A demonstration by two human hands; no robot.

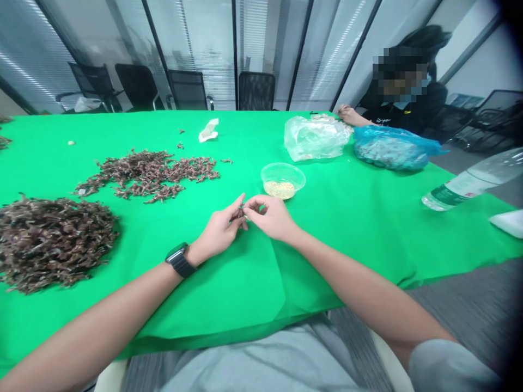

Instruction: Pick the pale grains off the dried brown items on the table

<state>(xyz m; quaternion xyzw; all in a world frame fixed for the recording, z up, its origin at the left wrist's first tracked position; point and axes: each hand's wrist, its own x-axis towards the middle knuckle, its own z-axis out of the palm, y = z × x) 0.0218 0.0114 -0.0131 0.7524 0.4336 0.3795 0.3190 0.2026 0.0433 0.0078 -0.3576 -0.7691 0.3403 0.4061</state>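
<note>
Above green cloth (229, 305), both hands (220, 226) (273, 218), pinched nearly closed on a small brown piece (241, 210), bowl (299, 182) nearby

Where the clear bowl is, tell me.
In the head view, the clear bowl sits just right of centre on the green tablecloth, beyond the right hand and nearer than the whitish bag.

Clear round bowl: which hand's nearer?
Right. The right hand is just on the near side of the bowl, slightly left; the left hand is farther off, to its near left.
</note>
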